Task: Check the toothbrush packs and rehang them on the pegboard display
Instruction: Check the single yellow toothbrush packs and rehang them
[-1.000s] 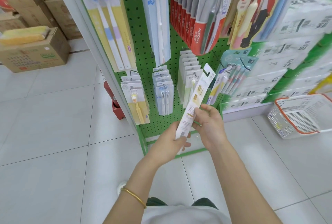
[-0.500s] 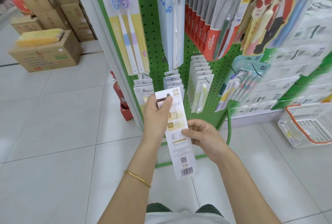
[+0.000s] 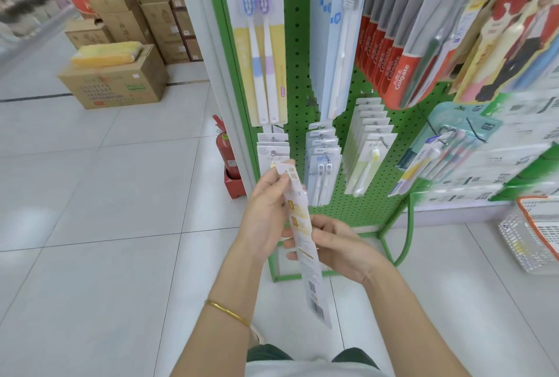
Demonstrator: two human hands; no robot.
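- Head cam, closest stuff first: both hands are on one toothbrush pack (image 3: pixel 313 280), held well off the floor in front of the lower left part of the pegboard (image 3: pixel 298 74).
- Right hand (image 3: pixel 341 246) has its fingers wrapped around the middle of the pack. Left hand (image 3: pixel 266 210) pinches the top end between thumb and fingers.
- The printed side with the barcode faces the camera, so I'd say this one's in the checking stage, not hung yet.
- No way to tell how many packs are already checked. Everything else looks to be on its hook.
- The pack's top edge sits just in front of the lower-left stack (image 3: pixel 272 149), which looks like where it goes, though I can't read its hang hole.
- In the way: that hook already carries several packs. The long yellow twin pack (image 3: pixel 266 68) hangs right above it, and the twin-brush stack (image 3: pixel 322 165) is just beside it, so it's kinda tight.
- Further along the board are the white single-brush stack (image 3: pixel 367 146) and the red Colgate packs (image 3: pixel 390 59) up top.
- Off the board: a fire extinguisher (image 3: pixel 225 149) stands at its left edge and a white basket (image 3: pixel 532 240) sits on the floor at right.
- Cardboard boxes (image 3: pixel 115 80) are stacked way back left.
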